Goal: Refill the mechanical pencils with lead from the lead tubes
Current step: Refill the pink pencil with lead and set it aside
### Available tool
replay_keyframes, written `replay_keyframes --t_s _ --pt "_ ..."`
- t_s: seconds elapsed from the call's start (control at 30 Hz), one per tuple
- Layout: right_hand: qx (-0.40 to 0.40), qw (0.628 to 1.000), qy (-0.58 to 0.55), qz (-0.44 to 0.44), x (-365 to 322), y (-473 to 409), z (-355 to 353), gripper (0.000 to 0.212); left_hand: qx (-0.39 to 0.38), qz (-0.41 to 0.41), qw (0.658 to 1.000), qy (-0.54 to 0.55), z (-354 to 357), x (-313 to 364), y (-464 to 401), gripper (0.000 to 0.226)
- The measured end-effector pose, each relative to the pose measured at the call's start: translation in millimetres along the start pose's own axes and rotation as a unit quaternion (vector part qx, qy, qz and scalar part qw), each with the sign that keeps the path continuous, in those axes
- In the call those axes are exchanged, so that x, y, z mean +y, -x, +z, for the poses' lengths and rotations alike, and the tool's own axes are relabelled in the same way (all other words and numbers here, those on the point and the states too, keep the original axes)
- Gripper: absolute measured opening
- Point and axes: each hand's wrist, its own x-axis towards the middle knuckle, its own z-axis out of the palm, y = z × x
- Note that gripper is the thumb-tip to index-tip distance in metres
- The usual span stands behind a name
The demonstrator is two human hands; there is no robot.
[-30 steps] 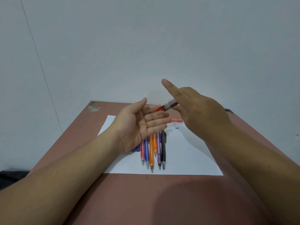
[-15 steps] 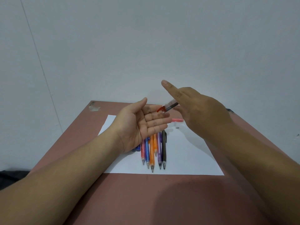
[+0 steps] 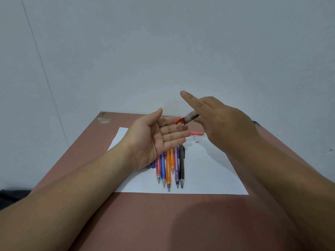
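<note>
My right hand holds a clear lead tube with an orange-red open cap, tilted down toward my left hand; its index finger sticks out straight. My left hand is held flat, palm up, fingers together, just under the tube's mouth. Below the hands, several mechanical pencils in pink, blue, orange, purple and black lie side by side on a white sheet of paper, tips toward me. Their upper ends are hidden by my left hand.
A pink pencil part and a small grey piece lie on the paper behind my hands. A blue object peeks out under my left wrist. The brown table ends at a plain wall.
Both hands stay almost still; the tube remains tilted over my left palm with only a slight shift.
</note>
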Motion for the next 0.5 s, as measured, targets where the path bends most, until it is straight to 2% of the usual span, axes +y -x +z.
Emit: replay_keyframes --t_s 0.17,0.3,0.43,0.5 --pt "0.002 1.0 -0.004 0.003 -1.6 0.3 -0.3 0.095 0.001 0.001 1.0 0.002 -0.6 0.0 0.1 0.055" --pt "0.018 0.999 -0.031 -0.027 1.0 0.7 2.1 0.067 -0.008 0.001 1.0 0.001 -1.1 0.0 -0.1 0.056" --pt "0.015 1.0 -0.017 -0.009 -1.6 -1.7 -0.8 0.087 -0.004 0.001 1.0 0.01 -0.5 -0.6 -0.4 0.054" --pt "0.023 1.0 -0.012 -0.012 -2.4 -1.2 -1.8 0.09 -0.007 0.001 1.0 0.011 -0.4 -0.9 0.0 0.051"
